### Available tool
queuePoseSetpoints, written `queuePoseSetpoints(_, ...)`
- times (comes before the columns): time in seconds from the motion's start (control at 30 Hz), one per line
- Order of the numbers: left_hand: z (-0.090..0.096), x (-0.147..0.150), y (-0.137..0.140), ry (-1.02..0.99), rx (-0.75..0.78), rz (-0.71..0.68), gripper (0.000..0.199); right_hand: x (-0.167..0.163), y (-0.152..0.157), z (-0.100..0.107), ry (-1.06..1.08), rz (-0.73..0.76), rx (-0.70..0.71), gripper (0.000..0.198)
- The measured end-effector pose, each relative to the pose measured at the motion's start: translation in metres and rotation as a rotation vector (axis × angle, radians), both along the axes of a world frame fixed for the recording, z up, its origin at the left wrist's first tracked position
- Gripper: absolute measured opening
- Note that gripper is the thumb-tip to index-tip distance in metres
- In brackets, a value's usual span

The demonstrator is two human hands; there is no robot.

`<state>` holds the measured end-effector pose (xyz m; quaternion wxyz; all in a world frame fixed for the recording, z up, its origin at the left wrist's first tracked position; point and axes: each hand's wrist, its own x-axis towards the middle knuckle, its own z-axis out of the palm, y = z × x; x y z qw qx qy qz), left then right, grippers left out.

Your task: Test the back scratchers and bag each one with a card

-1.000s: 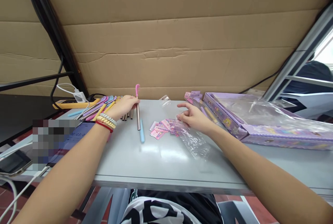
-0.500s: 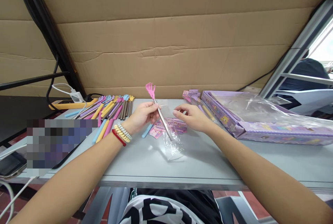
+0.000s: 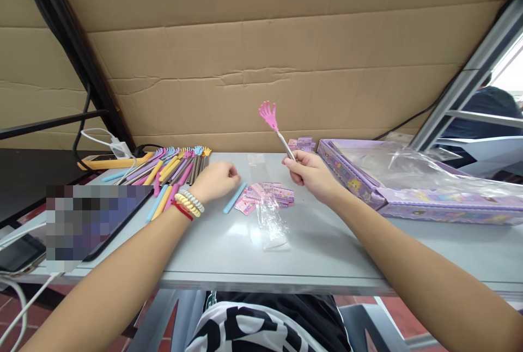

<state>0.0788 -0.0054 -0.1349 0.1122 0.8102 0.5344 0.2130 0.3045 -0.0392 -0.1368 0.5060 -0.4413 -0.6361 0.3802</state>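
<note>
A back scratcher with a pink claw [image 3: 268,115] and a silver shaft is in my right hand [image 3: 309,174]; its claw points up and to the left, and the grip hides its lower end. My left hand [image 3: 216,182] hovers over the table with curled fingers, and nothing shows in them. Just right of it lies a light blue handle [image 3: 235,198]. Between my hands a clear plastic bag [image 3: 272,229] rests partly over several pink printed cards [image 3: 281,195]. Several more back scratchers [image 3: 175,169] in mixed colours are heaped left of my left hand.
A purple box [image 3: 441,207] with clear plastic film stands on the right. More printed cards [image 3: 303,143] lie behind my right hand. A tablet [image 3: 118,226], a phone [image 3: 22,251] and cables are at the left. Cardboard [image 3: 261,52] walls the back; a person [image 3: 484,112] is beyond the right frame.
The pink back scratcher has passed from my left hand to my right and is raised up and to the right. My left hand has moved slightly left, away from the bag.
</note>
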Motion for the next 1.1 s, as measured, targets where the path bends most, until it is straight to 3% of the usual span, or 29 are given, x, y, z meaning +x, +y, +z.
queuePoseSetpoints(0.1, -0.007, -0.002, 0.005, 0.164, -0.083, -0.008, 0.029, 0.005, 0.002, 0.002, -0.004, -0.071, 0.020, 0.031)
queuePoseSetpoints(0.23, -0.013, -0.002, 0.009, 0.214, -0.128, -0.020, 0.034, 0.006, 0.003, 0.000, -0.031, -0.069, 0.025, 0.030)
queuePoseSetpoints(0.43, -0.006, -0.002, 0.005, 0.337, -0.149, 0.006, 0.027, 0.008, 0.004, -0.004, -0.084, -0.049, 0.046, 0.026)
queuePoseSetpoints(0.7, 0.012, -0.021, 0.008, 0.447, -0.139, 0.169, 0.022, 0.008, -0.001, -0.001, -0.182, -0.062, 0.084, 0.028)
queuePoseSetpoints(0.9, 0.025, -0.072, 0.035, 0.429, -0.063, 0.550, 0.032, 0.008, -0.003, 0.001, -0.277, -0.080, 0.118, 0.024)
queuePoseSetpoints(1.1, 0.015, -0.087, 0.048, 0.492, -0.196, 0.529, 0.041, 0.009, -0.003, 0.001, -0.330, -0.070, 0.146, 0.021)
